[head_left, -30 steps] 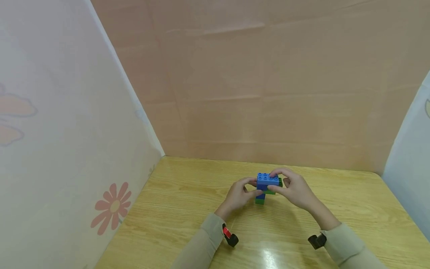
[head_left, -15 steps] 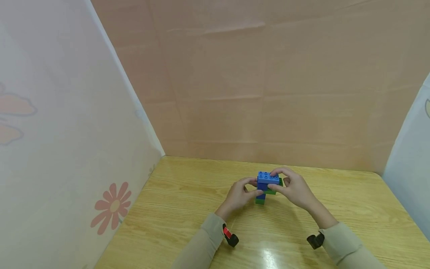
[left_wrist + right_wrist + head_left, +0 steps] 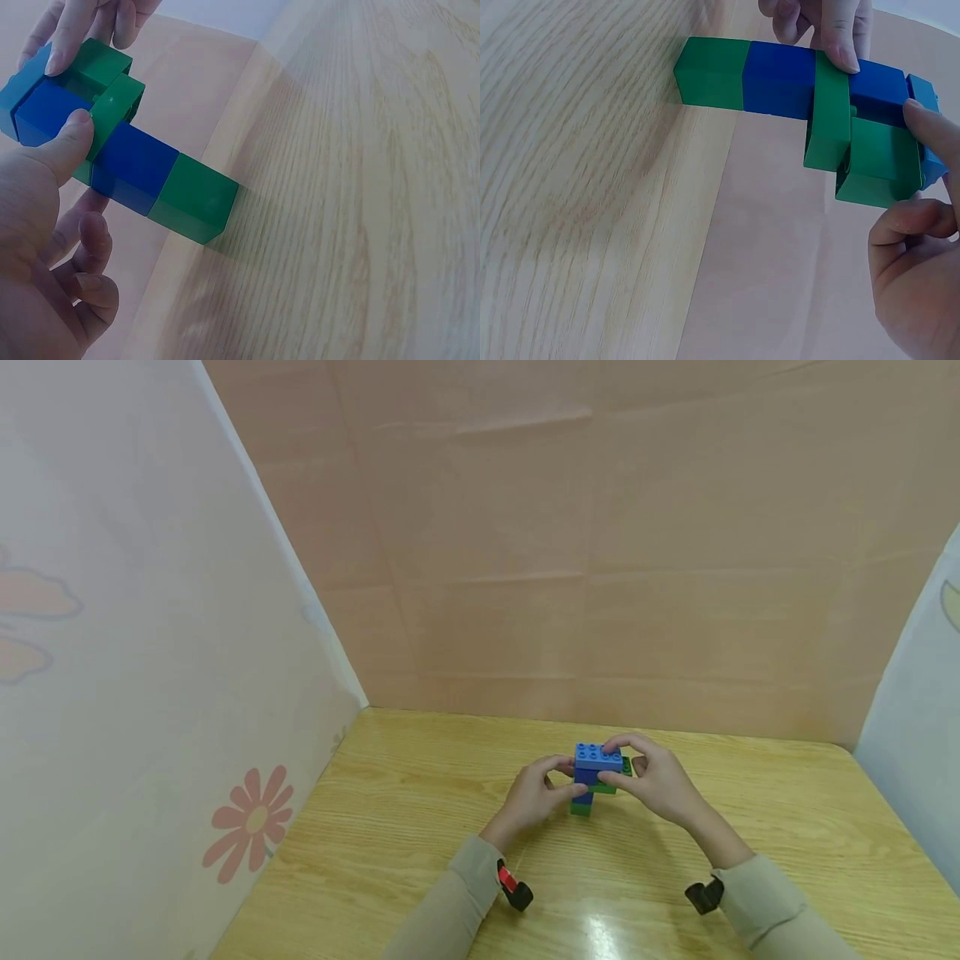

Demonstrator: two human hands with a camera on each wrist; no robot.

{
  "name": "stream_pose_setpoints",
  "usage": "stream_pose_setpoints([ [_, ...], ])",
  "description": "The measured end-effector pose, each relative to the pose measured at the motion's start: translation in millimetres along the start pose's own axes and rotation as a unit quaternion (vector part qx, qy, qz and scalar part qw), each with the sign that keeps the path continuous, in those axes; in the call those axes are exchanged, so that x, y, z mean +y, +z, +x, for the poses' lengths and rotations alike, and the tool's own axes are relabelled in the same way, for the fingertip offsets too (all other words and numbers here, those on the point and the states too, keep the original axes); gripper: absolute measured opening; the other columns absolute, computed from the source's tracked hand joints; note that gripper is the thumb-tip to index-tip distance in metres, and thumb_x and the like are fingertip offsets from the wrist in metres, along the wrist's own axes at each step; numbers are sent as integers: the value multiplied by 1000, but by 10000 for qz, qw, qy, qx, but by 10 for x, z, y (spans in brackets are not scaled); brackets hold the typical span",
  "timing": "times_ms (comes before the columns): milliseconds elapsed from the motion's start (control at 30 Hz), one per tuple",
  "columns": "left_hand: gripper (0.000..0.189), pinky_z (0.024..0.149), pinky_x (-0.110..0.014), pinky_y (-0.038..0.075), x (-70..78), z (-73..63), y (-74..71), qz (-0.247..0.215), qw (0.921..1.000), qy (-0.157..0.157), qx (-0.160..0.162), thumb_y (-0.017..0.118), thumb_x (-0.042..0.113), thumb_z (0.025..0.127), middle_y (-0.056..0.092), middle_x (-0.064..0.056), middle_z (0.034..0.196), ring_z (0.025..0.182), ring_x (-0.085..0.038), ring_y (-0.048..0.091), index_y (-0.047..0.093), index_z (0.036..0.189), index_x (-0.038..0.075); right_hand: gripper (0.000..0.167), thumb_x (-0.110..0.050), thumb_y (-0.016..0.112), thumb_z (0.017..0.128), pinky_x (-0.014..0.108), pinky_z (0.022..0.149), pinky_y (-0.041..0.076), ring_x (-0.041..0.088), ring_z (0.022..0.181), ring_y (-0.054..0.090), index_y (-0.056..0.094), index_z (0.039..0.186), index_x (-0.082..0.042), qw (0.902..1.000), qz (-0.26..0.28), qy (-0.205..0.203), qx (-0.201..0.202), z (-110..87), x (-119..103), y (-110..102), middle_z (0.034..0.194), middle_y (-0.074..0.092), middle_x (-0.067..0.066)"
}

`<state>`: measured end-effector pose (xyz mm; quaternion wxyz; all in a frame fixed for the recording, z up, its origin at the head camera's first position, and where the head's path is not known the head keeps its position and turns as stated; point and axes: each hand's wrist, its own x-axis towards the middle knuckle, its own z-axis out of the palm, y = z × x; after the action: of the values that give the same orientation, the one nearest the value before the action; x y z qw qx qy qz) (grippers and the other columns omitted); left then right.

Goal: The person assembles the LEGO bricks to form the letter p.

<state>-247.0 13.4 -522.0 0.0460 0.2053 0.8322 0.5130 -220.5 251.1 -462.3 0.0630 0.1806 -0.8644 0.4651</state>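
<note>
A stack of toy building bricks stands upright on the wooden table. From the bottom come a green brick (image 3: 709,73), a blue brick (image 3: 778,79), a flat green brick (image 3: 829,112) jutting to the right, and another blue brick (image 3: 879,84) beside a second green brick (image 3: 881,161). A flat light-blue brick (image 3: 597,756) with studs lies on top; a narrow gap shows below it in the right wrist view. My left hand (image 3: 531,795) pinches the stack's middle between thumb and fingers. My right hand (image 3: 660,781) pinches the light-blue brick, index finger on its studs.
The wooden table (image 3: 405,793) extends around the stack. A tan backdrop (image 3: 600,543) rises behind its far edge, with a pale flower-printed sheet (image 3: 150,652) at the left and another pale sheet (image 3: 918,693) at the right.
The light-blue brick has shifted slightly upward in my right hand since the earliest frame. My left hand and the lower bricks look nearly unmoved.
</note>
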Motion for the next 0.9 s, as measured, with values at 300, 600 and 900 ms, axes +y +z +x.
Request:
stream_pose_setpoints([
  [300,39,63,-26,48,-1,-6,8,-59,10000,-49,1,75,45,96,65,18,112,74,-9,55,69,132,32,42,-27,76,98,27,42,34,8,45,33,64,136,-15,9976,612,200,-242,22,-16,-27,128,65,16],
  [600,40,63,-26,49,-17,0,10,-79,10000,34,10,75,45,96,66,17,112,74,-10,55,69,133,31,40,-24,73,100,28,48,39,16,53,57,65,137,-10,9926,1052,390,-471,55,-28,-31,134,62,23],
  [900,39,62,-26,49,-15,-4,1,-78,10000,37,7,75,44,96,66,18,111,73,-10,55,69,133,31,37,-25,73,100,29,46,37,16,50,50,67,133,-9,9923,1042,424,-513,77,-20,-31,132,62,24],
])
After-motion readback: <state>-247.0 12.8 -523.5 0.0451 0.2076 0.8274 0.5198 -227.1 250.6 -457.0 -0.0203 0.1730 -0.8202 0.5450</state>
